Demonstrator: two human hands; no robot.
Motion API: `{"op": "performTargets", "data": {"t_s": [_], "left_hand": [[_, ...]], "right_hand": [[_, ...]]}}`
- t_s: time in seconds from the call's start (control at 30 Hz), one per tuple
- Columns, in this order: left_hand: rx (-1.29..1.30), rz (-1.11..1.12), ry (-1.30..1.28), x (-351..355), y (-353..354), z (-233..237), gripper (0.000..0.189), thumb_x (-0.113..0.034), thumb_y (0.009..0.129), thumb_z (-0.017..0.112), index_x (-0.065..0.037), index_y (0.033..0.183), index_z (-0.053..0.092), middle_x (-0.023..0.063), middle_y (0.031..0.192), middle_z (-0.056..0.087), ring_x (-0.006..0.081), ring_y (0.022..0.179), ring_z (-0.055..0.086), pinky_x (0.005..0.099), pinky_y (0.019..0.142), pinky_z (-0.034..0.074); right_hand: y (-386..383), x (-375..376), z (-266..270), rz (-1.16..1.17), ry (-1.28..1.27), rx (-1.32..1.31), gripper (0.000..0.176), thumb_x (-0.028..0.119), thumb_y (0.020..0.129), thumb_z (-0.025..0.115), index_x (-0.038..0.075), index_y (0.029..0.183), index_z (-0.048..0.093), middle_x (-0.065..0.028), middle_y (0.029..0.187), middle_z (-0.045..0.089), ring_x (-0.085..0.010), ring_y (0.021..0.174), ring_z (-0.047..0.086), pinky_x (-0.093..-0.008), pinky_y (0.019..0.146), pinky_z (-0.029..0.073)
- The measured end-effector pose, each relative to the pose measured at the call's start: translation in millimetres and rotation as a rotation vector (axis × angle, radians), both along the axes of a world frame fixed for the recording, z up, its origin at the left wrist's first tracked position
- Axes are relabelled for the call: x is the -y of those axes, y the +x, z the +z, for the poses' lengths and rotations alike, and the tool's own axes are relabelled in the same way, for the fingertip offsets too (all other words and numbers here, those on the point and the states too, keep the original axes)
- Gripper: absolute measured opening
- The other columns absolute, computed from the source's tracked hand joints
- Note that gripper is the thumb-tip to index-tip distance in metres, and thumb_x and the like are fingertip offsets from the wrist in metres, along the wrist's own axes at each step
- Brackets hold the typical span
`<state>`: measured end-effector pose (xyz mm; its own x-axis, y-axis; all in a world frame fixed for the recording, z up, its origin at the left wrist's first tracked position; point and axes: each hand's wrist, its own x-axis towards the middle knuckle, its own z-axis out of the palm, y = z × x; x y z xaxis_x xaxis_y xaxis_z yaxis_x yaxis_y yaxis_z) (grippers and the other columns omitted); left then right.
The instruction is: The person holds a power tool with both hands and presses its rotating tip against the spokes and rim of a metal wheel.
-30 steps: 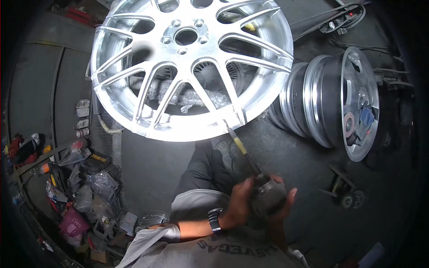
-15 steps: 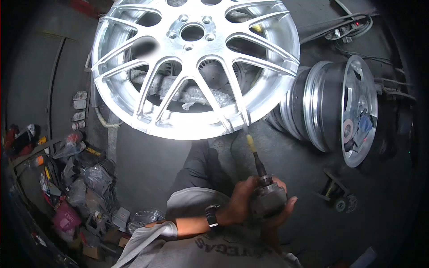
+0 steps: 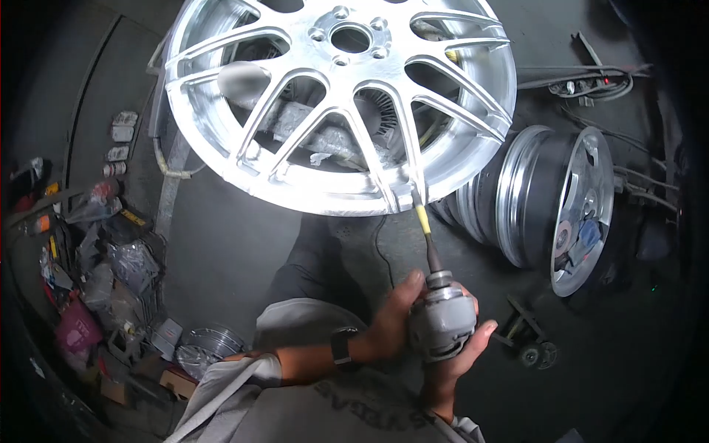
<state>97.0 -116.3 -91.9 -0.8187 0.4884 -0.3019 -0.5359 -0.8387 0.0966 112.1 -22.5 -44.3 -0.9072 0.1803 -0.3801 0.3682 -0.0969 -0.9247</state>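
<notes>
Both hands grip a grey die grinder (image 3: pixel 444 323) with a long dark nose and a yellow-banded shaft. My left hand (image 3: pixel 391 321), below a wristwatch (image 3: pixel 340 347), wraps its left side with the thumb along the top. My right hand (image 3: pixel 467 353) holds the other side, thumb pointing up, its fingers partly hidden behind the body. The tool's tip meets the lower edge of a bright silver alloy wheel rim (image 3: pixel 295 193), at the base of a spoke. Through the spokes, a plastic-wrapped support and a round ribbed part show behind the rim.
More wheels lie on the right, one outer rim (image 3: pixel 583 214) holding a cloth and a disc. A small wheeled frame (image 3: pixel 528 343) stands near them. Cables (image 3: pixel 605 81) coil at upper right. Bags, boxes and a pink bag (image 3: pixel 77 325) crowd the left side.
My view has shifted, so the rim sits slightly higher and further right. The grinder stands more upright, its tip still at the same spoke base. Both hands keep their hold.
</notes>
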Motion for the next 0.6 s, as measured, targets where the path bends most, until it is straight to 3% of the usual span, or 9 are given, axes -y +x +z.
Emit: {"op": "performTargets", "data": {"t_s": [0.07, 0.1, 0.2, 0.27, 0.3, 0.37, 0.6], "left_hand": [[0.041, -0.085, -0.037, -14, 15, -4, 0.081, -0.068, 0.094, 0.023, 0.003, 0.109, 0.057, 0.0127, 0.107, 0.062, 0.0173, 0.099, 0.057, 0.0298, 0.089, 0.044], [0.043, -0.070, -0.030, -15, 19, -5, 0.081, -0.068, 0.094, 0.023, 0.003, 0.109, 0.057, 0.0127, 0.107, 0.062, 0.0173, 0.099, 0.057, 0.0298, 0.089, 0.044], [-0.024, -0.133, -0.061, -17, 31, -4, 0.079, -0.066, 0.095, 0.023, 0.003, 0.110, 0.058, 0.0126, 0.107, 0.062, 0.0174, 0.099, 0.057, 0.0303, 0.090, 0.044], [0.048, -0.133, -0.101, -21, 35, -3, 0.074, -0.061, 0.097, 0.023, 0.003, 0.110, 0.058, 0.0115, 0.106, 0.062, 0.0172, 0.097, 0.058, 0.0300, 0.090, 0.044], [0.048, -0.126, -0.095, -20, 35, -1, 0.074, -0.061, 0.097, 0.023, 0.003, 0.110, 0.058, 0.0115, 0.106, 0.062, 0.0172, 0.097, 0.058, 0.0300, 0.090, 0.044], [0.087, -0.099, -0.030, -15, 34, 5, 0.060, -0.045, 0.104, 0.024, 0.002, 0.109, 0.063, 0.0072, 0.102, 0.067, 0.0141, 0.099, 0.059, 0.0304, 0.091, 0.043], [-0.010, -0.013, -0.161, -3, 19, 2, 0.062, -0.045, 0.104, 0.023, 0.001, 0.107, 0.064, 0.0070, 0.097, 0.067, 0.0146, 0.095, 0.059, 0.0296, 0.088, 0.043]], "right_hand": [[7, 0, 5, 0.009, 0.063, 0.004, 0.073, 0.058, 0.098, 0.020, -0.004, 0.118, 0.053, -0.0133, 0.113, 0.056, -0.0245, 0.104, 0.051, -0.0363, 0.096, 0.037], [14, -2, 4, -0.044, 0.049, 0.024, 0.073, 0.059, 0.098, 0.023, -0.003, 0.118, 0.053, -0.0131, 0.113, 0.056, -0.0244, 0.103, 0.051, -0.0360, 0.095, 0.038], [29, -6, 7, -0.122, 0.042, 0.080, 0.073, 0.062, 0.095, 0.032, -0.003, 0.119, 0.053, -0.0136, 0.114, 0.056, -0.0253, 0.103, 0.052, -0.0357, 0.093, 0.040], [33, -4, 6, -0.256, 0.099, 0.128, 0.075, 0.056, 0.098, 0.016, -0.006, 0.112, 0.058, -0.0156, 0.104, 0.063, -0.0243, 0.097, 0.056, -0.0360, 0.090, 0.041], [33, -2, 7, -0.250, 0.105, 0.128, 0.075, 0.056, 0.098, 0.016, -0.006, 0.112, 0.058, -0.0156, 0.104, 0.063, -0.0243, 0.097, 0.056, -0.0360, 0.090, 0.041], [30, 2, 8, -0.301, 0.130, 0.094, 0.075, 0.058, 0.097, 0.021, -0.006, 0.110, 0.058, -0.0151, 0.102, 0.062, -0.0238, 0.094, 0.055, -0.0347, 0.087, 0.042], [19, 7, 3, -0.238, 0.145, 0.069, 0.075, 0.059, 0.095, 0.024, -0.006, 0.109, 0.058, -0.0149, 0.103, 0.061, -0.0237, 0.094, 0.055, -0.0347, 0.086, 0.042]]}}
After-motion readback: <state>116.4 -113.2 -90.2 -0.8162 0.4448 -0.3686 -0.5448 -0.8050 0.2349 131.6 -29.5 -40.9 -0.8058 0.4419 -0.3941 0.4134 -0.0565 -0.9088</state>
